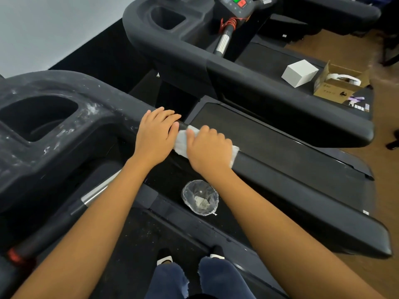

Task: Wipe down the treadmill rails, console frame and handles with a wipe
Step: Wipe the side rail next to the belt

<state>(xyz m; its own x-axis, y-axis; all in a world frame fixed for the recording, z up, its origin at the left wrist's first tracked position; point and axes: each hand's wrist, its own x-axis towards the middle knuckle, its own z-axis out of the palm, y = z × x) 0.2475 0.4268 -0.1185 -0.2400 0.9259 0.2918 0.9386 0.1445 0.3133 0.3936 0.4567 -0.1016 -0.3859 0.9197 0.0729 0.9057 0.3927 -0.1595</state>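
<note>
I see the white wipe wrapped over the top of the near treadmill's black rail. My operator's right hand clamps it there, fingers curled over the far edge of the rail, so only the wipe's two ends show on either side of the knuckles. The left hand lies just beside it, palm down on the same rail. Its fingers are laid nearly straight across the top, gripping nothing, and its thumb touches the wipe's near end.

Beyond the right hand the rail runs on as plain black surface to a rounded end. Beyond the left hand it widens into the console frame, which is streaked with pale dust around a deep cup well.

Below both hands, on the deck inside the rail, sits a clear bag with a crumpled scrap in it. Under the left forearm a handle with a silver band slants toward me.

Past the fingertips a narrow gap separates this rail from the neighbouring treadmill. A white box and an open cardboard box stand on its far side, well apart from the hands, and wooden floor lies off the rail's end.
</note>
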